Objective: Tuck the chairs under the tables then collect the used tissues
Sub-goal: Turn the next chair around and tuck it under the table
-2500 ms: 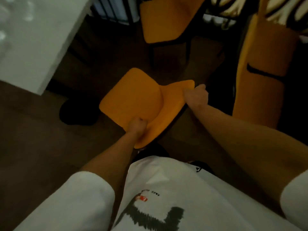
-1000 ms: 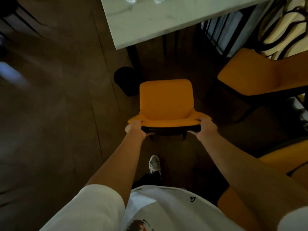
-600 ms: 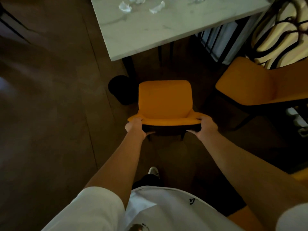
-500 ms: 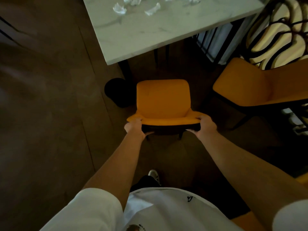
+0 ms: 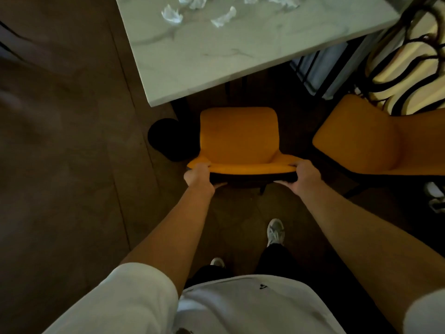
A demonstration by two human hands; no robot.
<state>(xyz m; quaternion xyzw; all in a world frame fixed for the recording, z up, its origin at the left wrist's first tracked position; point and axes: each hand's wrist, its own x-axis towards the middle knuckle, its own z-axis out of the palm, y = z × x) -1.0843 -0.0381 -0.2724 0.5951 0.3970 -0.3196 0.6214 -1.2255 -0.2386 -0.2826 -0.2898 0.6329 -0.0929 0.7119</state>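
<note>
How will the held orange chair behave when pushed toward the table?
The chair is probably rigid: its seat and back keep their shape under both hands, left and right. Held high at the backrest, it may tip forward rather than slide. Likely light, but that is uncertain.

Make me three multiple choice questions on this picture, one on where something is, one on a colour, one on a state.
1. Where do the crumpled tissues lie?
A. on the floor
B. on the marble table
C. on a chair seat

2. What colour is the seat of the held chair?
A. orange
B. blue
C. white

3. How is that chair being held?
A. by one hand only
B. untouched
C. by both hands at the backrest ends

Answers: 1 B, the tissues rest on the tabletop near its far edge. 2 A, the seat is orange. 3 C, the left hand and right hand each grip one end of the backrest.
</note>
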